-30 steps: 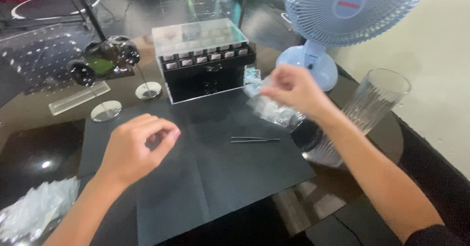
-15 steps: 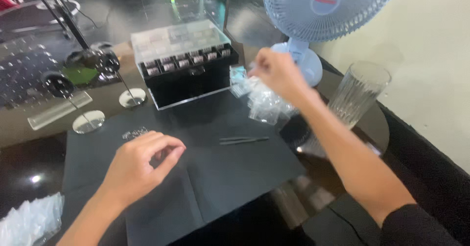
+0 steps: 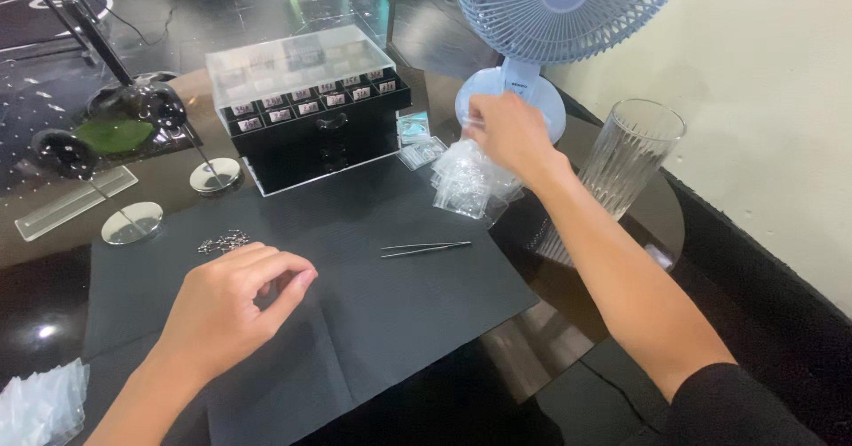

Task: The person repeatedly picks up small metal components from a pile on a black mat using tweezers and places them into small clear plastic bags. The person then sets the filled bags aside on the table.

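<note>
**Hands over black mat, right hand at pile of clear bags**

Tabletop (image 3: 53,322): dark, glossy, mostly covered by a black mat (image 3: 355,295). All positions below are given relative to the mat.

Fan (image 3: 550,29): pale blue, standing beyond the mat's far right corner.

Drawer box (image 3: 311,109): black, clear lid, on the mat's far edge; rows of small labelled compartments under the lid. Contents too small to make out.

Drinking glass (image 3: 635,157): ribbed, clear, upright, off the mat's right edge. Appears empty.

Pile of clear bags (image 3: 470,180): small plastic bags heaped at the mat's far right corner. A second heap of bags (image 3: 40,406) lies off the near left corner.

Right hand (image 3: 506,131): fingers pinched together just above the pile of clear bags; whether a bag is between them cannot be told.

Left hand (image 3: 235,299): loosely curled, resting on the mat's near left part; nothing visible in it.

Tweezers (image 3: 426,248): lying flat at mat centre, untouched.

Small metal pieces (image 3: 222,242): cluster on the mat, just beyond the left hand.
</note>
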